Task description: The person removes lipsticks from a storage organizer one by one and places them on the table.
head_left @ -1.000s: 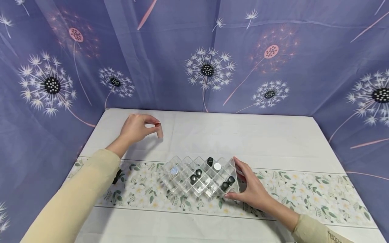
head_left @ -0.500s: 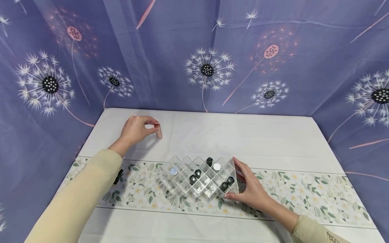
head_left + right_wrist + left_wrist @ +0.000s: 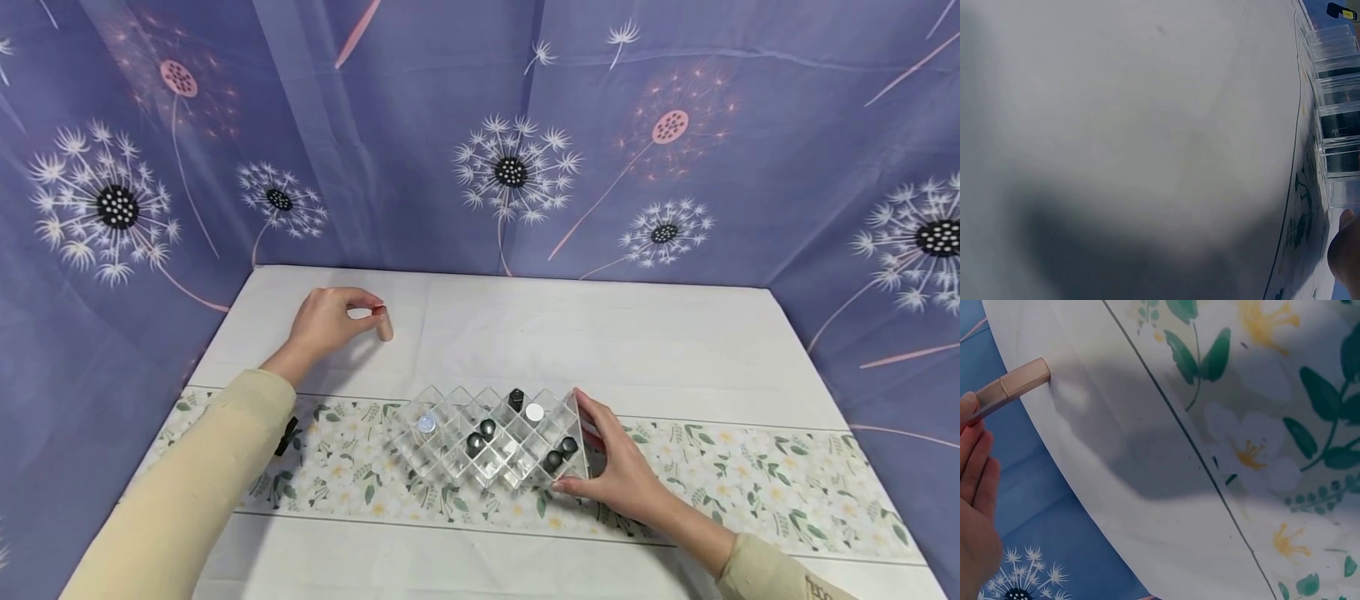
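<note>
Over the back left of the table, my left hand (image 3: 326, 323) pinches the upper end of a small rose-gold tube, likely a lipstick (image 3: 385, 327), between thumb and fingertips. In the left wrist view the lipstick (image 3: 1022, 378) sticks out from the fingers, its free end at or just above the white cloth; I cannot tell if it touches. My right hand (image 3: 626, 467) grips the right end of a clear organizer (image 3: 420, 462) with diamond-shaped compartments, thumb at the near side and fingers at the far side. Several black-capped tubes (image 3: 487, 429), a white-topped one (image 3: 535, 412) and a pale blue-topped one (image 3: 427, 424) stand inside.
A small black object (image 3: 287, 437) lies left of the organizer, partly hidden by my left sleeve (image 3: 202, 475). The white table (image 3: 637, 333) has a floral strip (image 3: 750, 475) across it. A purple dandelion curtain (image 3: 405, 167) closes off the back and sides.
My left hand has shifted slightly left with the lipstick, and the tube looks a little more tilted. My right hand and the organizer have stayed in place.
</note>
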The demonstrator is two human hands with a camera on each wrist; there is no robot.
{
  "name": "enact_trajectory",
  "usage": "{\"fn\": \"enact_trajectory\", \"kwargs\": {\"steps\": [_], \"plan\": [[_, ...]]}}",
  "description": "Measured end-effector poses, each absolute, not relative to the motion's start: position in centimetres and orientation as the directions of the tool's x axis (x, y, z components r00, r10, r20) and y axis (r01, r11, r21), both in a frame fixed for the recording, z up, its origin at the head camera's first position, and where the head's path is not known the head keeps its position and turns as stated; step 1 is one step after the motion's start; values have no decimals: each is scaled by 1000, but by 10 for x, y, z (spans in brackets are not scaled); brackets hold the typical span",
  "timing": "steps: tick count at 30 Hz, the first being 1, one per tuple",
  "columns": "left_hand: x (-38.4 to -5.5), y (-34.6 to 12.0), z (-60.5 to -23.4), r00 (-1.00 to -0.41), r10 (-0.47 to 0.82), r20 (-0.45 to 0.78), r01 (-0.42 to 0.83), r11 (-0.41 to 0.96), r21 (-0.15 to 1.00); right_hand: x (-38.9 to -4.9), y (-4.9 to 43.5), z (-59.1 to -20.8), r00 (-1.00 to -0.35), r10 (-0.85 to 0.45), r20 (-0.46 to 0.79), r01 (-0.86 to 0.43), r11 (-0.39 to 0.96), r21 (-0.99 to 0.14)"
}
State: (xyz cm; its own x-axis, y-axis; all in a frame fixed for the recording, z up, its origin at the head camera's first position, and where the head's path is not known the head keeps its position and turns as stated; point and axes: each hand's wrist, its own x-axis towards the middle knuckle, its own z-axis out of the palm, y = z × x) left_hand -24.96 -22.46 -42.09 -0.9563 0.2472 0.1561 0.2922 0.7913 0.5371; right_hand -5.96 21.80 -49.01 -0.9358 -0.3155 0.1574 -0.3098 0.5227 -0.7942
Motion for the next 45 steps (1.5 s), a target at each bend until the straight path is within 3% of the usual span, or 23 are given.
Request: {"fn": "enact_trajectory", "kwargs": {"steps": [25,36,45], "plan": [[-241,-227,-395,-943,299,145,331,817,473,-60,219,-490,-934,-323,152,-305,500,-811],[-221,-224,-372,-884,431,180,465,781,416,-61,219,-489,-935,-323,145,-302,514,-803],[-194,-212,-362,-831,543,121,533,712,457,-60,220,-488,-937,-318,144,-306,549,-778]]}}
